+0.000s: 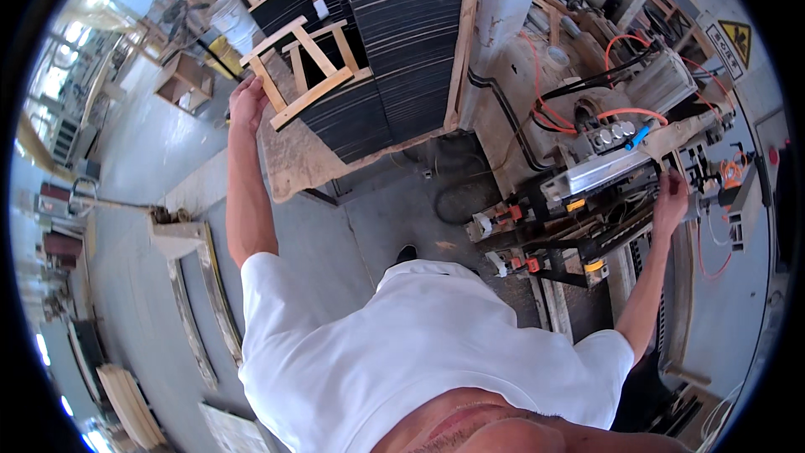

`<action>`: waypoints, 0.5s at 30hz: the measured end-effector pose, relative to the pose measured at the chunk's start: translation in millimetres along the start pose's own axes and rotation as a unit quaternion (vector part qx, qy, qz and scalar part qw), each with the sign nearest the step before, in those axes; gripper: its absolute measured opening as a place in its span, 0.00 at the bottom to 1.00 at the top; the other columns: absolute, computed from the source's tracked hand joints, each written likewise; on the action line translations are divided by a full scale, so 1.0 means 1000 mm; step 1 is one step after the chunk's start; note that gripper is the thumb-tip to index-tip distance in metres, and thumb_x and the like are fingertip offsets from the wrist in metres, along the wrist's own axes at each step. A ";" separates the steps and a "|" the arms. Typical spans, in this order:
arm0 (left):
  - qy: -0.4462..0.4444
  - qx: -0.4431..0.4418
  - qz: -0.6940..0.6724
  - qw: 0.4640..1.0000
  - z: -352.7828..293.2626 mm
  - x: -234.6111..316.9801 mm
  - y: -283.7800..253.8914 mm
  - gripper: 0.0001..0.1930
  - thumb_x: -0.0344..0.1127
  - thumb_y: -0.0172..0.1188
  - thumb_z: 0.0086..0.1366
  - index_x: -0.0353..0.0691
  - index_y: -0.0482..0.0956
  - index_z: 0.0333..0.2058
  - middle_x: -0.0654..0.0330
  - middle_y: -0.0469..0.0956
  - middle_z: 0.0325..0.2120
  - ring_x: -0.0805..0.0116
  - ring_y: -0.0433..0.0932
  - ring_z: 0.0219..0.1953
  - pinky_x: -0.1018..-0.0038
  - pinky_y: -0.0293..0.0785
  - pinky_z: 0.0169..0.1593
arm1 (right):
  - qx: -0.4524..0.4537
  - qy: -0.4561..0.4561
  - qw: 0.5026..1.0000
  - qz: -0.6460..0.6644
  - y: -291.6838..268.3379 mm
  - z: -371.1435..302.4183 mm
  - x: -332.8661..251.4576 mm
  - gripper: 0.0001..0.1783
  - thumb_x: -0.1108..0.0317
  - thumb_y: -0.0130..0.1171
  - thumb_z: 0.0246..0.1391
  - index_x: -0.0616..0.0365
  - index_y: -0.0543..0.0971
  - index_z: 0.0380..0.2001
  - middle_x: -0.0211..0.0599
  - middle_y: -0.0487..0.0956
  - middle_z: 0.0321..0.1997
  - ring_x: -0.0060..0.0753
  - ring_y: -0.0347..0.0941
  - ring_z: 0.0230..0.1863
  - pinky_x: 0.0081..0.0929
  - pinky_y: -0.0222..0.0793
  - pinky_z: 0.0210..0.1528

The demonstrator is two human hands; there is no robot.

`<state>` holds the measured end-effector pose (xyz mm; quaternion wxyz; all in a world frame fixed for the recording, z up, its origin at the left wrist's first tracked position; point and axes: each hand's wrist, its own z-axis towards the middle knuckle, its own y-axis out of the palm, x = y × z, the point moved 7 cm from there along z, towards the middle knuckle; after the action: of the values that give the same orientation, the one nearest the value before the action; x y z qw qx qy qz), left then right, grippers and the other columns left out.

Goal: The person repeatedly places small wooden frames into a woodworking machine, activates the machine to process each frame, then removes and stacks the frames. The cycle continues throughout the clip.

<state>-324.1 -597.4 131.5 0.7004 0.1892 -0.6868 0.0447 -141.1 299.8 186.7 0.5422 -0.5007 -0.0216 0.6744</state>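
Observation:
At the far left my left hand (247, 102) is closed on one side of a small light-wood frame (312, 98) made of several slats. That frame is tilted over a tall stack of black boards (411, 25), beside another slatted wooden piece. My right arm reaches out to the right, where my right hand (670, 203) is at the metal machine (608, 169), just below its long beam. Its fingers look pinched together; what they grip, if anything, is too small to make out. A blue-handled part (637, 137) sits on the machine near that hand.
A worn wooden table (306, 164) carries the boards. Orange air hoses (631, 112) and red-and-black clamps (524, 265) are around the machine. White bucket (233, 21) and a wooden box (183, 84) stand at the far left. Long wooden rails (220, 285) lie left of me.

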 end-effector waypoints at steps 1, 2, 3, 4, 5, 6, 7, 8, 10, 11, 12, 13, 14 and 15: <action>-0.012 -0.007 0.010 1.000 0.022 -0.007 0.004 0.18 0.31 0.53 0.67 0.28 0.70 0.53 0.54 0.78 0.43 0.64 0.79 0.42 0.68 0.78 0.47 | 0.008 -0.017 0.999 0.043 0.001 -0.024 0.000 0.13 0.69 0.60 0.57 0.65 0.78 0.44 0.36 0.80 0.37 0.25 0.74 0.39 0.23 0.70 0.44; -0.027 -0.005 0.017 0.999 0.036 -0.017 0.002 0.16 0.36 0.58 0.66 0.31 0.76 0.48 0.57 0.80 0.39 0.66 0.80 0.39 0.72 0.77 0.44 | -0.017 0.002 0.998 0.061 0.012 -0.052 -0.025 0.12 0.70 0.60 0.57 0.65 0.78 0.43 0.35 0.80 0.38 0.24 0.74 0.40 0.23 0.70 0.45; -0.018 -0.001 0.111 0.994 0.049 -0.022 0.009 0.15 0.36 0.58 0.65 0.32 0.77 0.46 0.58 0.81 0.36 0.67 0.80 0.38 0.72 0.77 0.42 | -0.033 0.021 0.997 0.066 0.020 -0.077 -0.027 0.12 0.71 0.60 0.57 0.65 0.78 0.43 0.35 0.80 0.39 0.23 0.74 0.40 0.23 0.70 0.46; -0.007 0.007 0.203 0.979 0.057 -0.027 0.014 0.15 0.37 0.59 0.65 0.32 0.79 0.44 0.58 0.81 0.33 0.69 0.81 0.37 0.73 0.77 0.40 | -0.045 0.043 0.995 0.083 0.032 -0.103 -0.038 0.11 0.73 0.60 0.56 0.64 0.78 0.43 0.35 0.80 0.40 0.22 0.74 0.40 0.22 0.70 0.45; 0.005 0.011 0.291 0.957 0.063 -0.035 0.024 0.14 0.38 0.59 0.65 0.32 0.80 0.43 0.58 0.82 0.30 0.70 0.81 0.36 0.74 0.77 0.38 | -0.059 0.077 0.982 0.164 0.045 -0.127 -0.025 0.11 0.74 0.60 0.56 0.64 0.78 0.42 0.34 0.80 0.40 0.21 0.74 0.41 0.20 0.71 0.45; 0.042 0.024 0.331 0.942 0.062 -0.032 0.033 0.15 0.41 0.62 0.62 0.34 0.82 0.39 0.56 0.82 0.24 0.65 0.81 0.31 0.70 0.76 0.36 | -0.059 0.094 0.979 0.173 0.055 -0.152 -0.029 0.11 0.75 0.61 0.55 0.64 0.78 0.42 0.34 0.80 0.41 0.20 0.74 0.41 0.20 0.71 0.45; 0.086 0.026 0.399 0.913 0.051 -0.021 0.049 0.17 0.42 0.63 0.61 0.34 0.82 0.41 0.53 0.82 0.26 0.61 0.81 0.32 0.68 0.76 0.38 | -0.065 0.141 0.977 0.145 0.062 -0.174 -0.034 0.10 0.75 0.60 0.55 0.64 0.78 0.41 0.32 0.80 0.39 0.20 0.74 0.39 0.19 0.70 0.43; 0.133 0.024 0.463 0.876 0.035 -0.005 0.067 0.18 0.43 0.63 0.60 0.34 0.81 0.42 0.50 0.82 0.28 0.57 0.81 0.33 0.66 0.75 0.39 | -0.081 0.144 0.977 0.134 0.067 -0.194 -0.035 0.09 0.75 0.60 0.56 0.64 0.78 0.41 0.32 0.80 0.37 0.19 0.73 0.38 0.19 0.70 0.43; 0.293 0.045 0.548 0.782 0.009 0.013 0.079 0.24 0.47 0.64 0.57 0.34 0.79 0.46 0.42 0.79 0.36 0.45 0.77 0.40 0.59 0.71 0.47 | -0.104 0.158 0.974 0.122 0.084 -0.218 -0.049 0.09 0.75 0.59 0.56 0.64 0.78 0.41 0.31 0.79 0.35 0.19 0.73 0.36 0.18 0.69 0.42; 0.310 0.008 0.521 0.795 -0.009 0.014 0.093 0.26 0.48 0.65 0.56 0.34 0.77 0.48 0.42 0.78 0.38 0.45 0.76 0.42 0.58 0.71 0.48 | -0.104 0.178 0.972 0.112 0.089 -0.229 -0.057 0.09 0.75 0.59 0.56 0.65 0.78 0.40 0.30 0.79 0.34 0.18 0.72 0.35 0.17 0.68 0.41; 0.327 -0.031 0.490 0.808 -0.029 0.019 0.116 0.29 0.49 0.66 0.56 0.35 0.75 0.51 0.42 0.77 0.39 0.45 0.75 0.45 0.58 0.70 0.50 | -0.101 0.174 0.973 0.110 0.091 -0.239 -0.059 0.09 0.74 0.59 0.56 0.66 0.78 0.40 0.30 0.79 0.34 0.18 0.73 0.36 0.17 0.68 0.41; 0.311 -0.082 0.539 0.779 -0.046 0.016 0.137 0.29 0.47 0.66 0.56 0.35 0.74 0.52 0.44 0.78 0.40 0.46 0.75 0.45 0.59 0.71 0.50 | -0.098 0.189 0.968 0.129 0.096 -0.245 -0.068 0.09 0.73 0.60 0.56 0.66 0.78 0.40 0.30 0.79 0.33 0.18 0.73 0.36 0.17 0.69 0.41; 0.293 -0.130 0.585 0.745 -0.064 0.014 0.157 0.30 0.46 0.67 0.55 0.36 0.73 0.53 0.46 0.78 0.40 0.47 0.76 0.45 0.60 0.71 0.49 | -0.102 0.196 0.967 0.129 0.101 -0.251 -0.071 0.09 0.73 0.60 0.56 0.65 0.79 0.39 0.29 0.79 0.33 0.17 0.73 0.35 0.17 0.69 0.41; 0.276 -0.174 0.626 0.708 -0.073 0.010 0.167 0.31 0.44 0.67 0.55 0.36 0.71 0.54 0.47 0.79 0.41 0.48 0.76 0.46 0.60 0.72 0.49 | -0.105 0.199 0.966 0.130 0.106 -0.255 -0.071 0.09 0.73 0.61 0.56 0.65 0.79 0.39 0.29 0.79 0.33 0.17 0.74 0.35 0.17 0.70 0.40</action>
<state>-308.3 -420.9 175.9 0.6903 -0.4302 -0.4196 0.4029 -44.5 72.5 45.7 0.3877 -0.6775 0.0807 0.6199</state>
